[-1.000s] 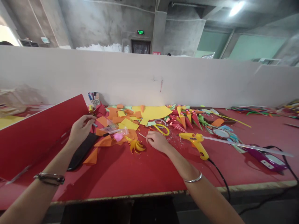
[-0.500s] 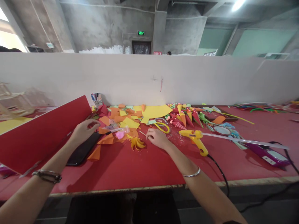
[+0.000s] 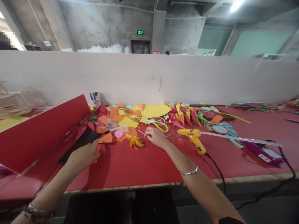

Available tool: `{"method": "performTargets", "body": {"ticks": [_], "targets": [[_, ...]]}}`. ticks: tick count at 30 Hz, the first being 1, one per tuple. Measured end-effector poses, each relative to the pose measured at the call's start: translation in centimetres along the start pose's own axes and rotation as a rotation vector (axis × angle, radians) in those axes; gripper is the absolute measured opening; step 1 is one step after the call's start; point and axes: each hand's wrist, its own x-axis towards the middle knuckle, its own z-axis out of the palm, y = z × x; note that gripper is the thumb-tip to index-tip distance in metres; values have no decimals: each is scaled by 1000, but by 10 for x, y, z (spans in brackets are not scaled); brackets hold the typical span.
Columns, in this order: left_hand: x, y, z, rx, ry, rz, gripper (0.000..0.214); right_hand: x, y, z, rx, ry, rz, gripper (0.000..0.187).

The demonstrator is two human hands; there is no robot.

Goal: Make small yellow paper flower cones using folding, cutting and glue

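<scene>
My left hand [image 3: 83, 154] rests near the table's front, fingers loosely curled, touching an orange paper triangle [image 3: 96, 151] beside a flat black object [image 3: 79, 144]. My right hand [image 3: 156, 137] lies on the red table [image 3: 144, 168] with fingers pinched on a thin stick [image 3: 141, 132]. A yellow-orange curled paper flower [image 3: 135, 142] sits just left of that hand. Yellow scissors [image 3: 160, 124] lie just behind it.
A yellow glue gun [image 3: 193, 138] with a black cord lies right of my right hand. Orange and yellow paper scraps [image 3: 127, 119], paper cones [image 3: 184, 115], a pen cup [image 3: 94, 98], a tilted red board [image 3: 39, 132], a long clear ruler [image 3: 240, 139] and a purple tool [image 3: 265, 153] crowd the table. A white partition [image 3: 187, 77] backs it.
My left hand has drawn back from the scrap pile toward the table's front, onto the orange triangle. My right hand stays in place on the stick.
</scene>
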Motion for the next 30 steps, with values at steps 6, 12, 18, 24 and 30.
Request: {"method": "performTargets", "body": {"ticks": [6, 12, 18, 24, 30], "targets": [[-6, 14, -9, -77, 48, 57, 46, 0, -2, 1, 9, 6, -20, 24], [7, 30, -14, -284, 123, 118, 31, 0, 1, 3, 19, 7, -22, 24], [22, 0, -14, -104, 325, -89, 44, 0, 0, 3, 23, 8, -16, 25], [35, -33, -13, -129, 63, -291, 70, 1, 1, 5, 31, -9, -13, 25], [36, -25, -12, -26, 132, -297, 69, 1, 1, 5, 41, -17, -19, 25]]}}
